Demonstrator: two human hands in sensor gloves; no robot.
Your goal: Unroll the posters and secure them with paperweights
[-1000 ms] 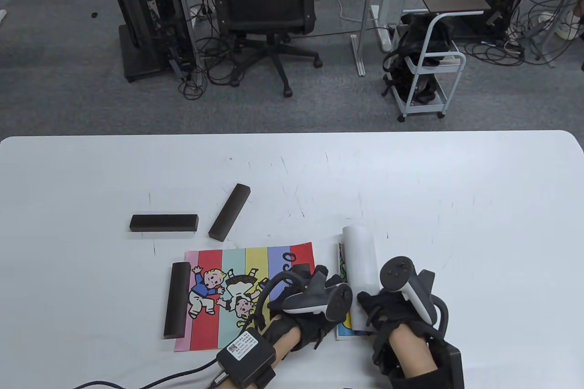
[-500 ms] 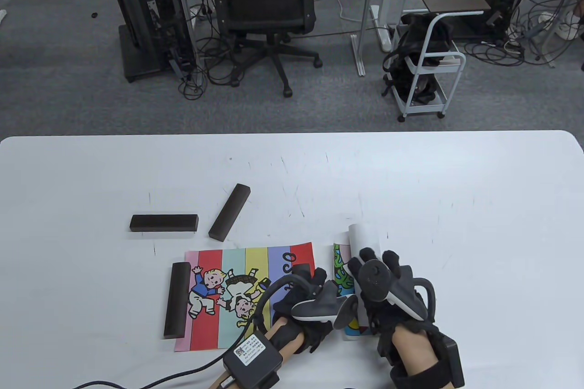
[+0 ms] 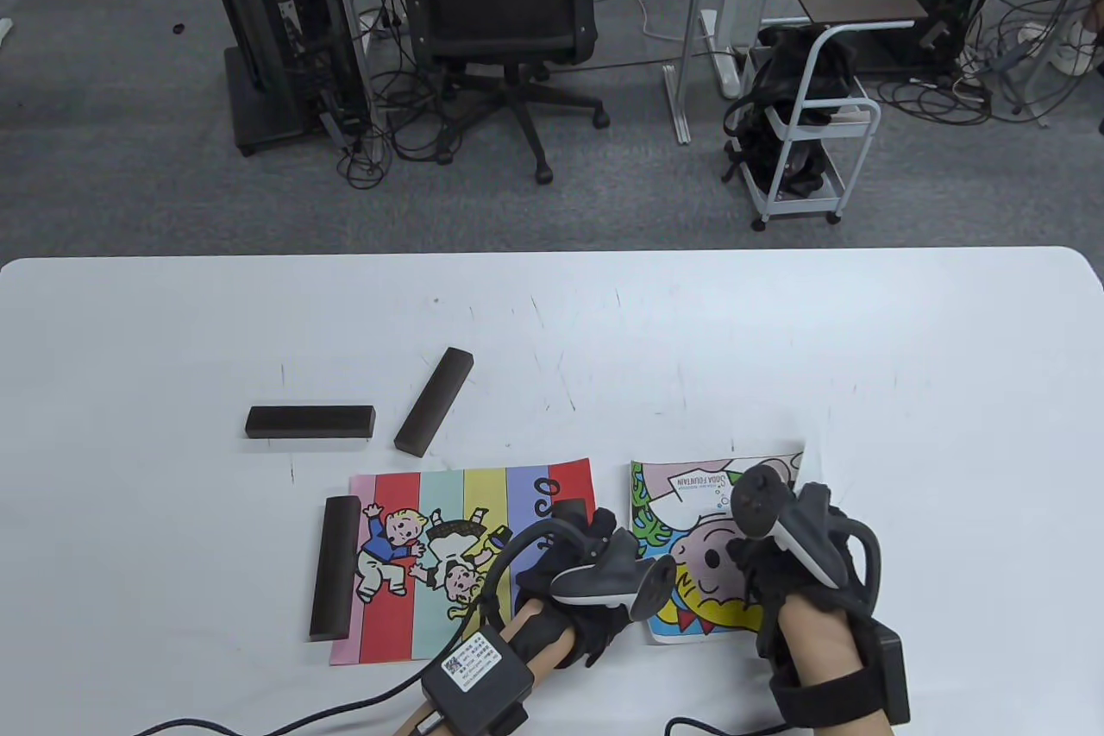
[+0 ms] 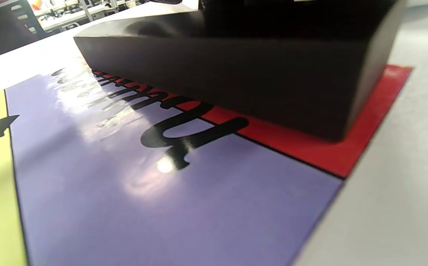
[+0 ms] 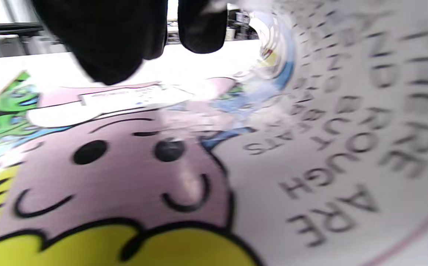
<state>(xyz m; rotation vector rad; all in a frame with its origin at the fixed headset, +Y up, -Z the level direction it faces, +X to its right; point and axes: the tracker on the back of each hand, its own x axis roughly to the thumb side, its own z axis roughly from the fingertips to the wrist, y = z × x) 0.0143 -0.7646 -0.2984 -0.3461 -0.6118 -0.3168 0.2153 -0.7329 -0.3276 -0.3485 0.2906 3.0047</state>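
A striped cartoon poster (image 3: 440,512) lies flat, with a dark paperweight (image 3: 335,568) on its left edge. My left hand (image 3: 595,568) rests over a second dark paperweight (image 3: 565,509) on the poster's red right edge. That block (image 4: 236,74) sits on the red stripe (image 4: 321,151) in the left wrist view. A second poster (image 3: 690,529) with a pink face lies unrolled to the right. My right hand (image 3: 798,516) lies on its right part. In the right wrist view my fingers (image 5: 114,40) hang over the print (image 5: 125,166), and the sheet's right side curls up.
Two loose dark paperweights (image 3: 310,421) (image 3: 434,401) lie on the white table (image 3: 776,339) behind the striped poster. A cable runs from my left wrist box (image 3: 473,671) off the front edge. Chairs and a cart stand beyond the table.
My right hand swept to the right and rolled the white tube out, so the second poster now lies open. My left hand stayed on the paperweight.
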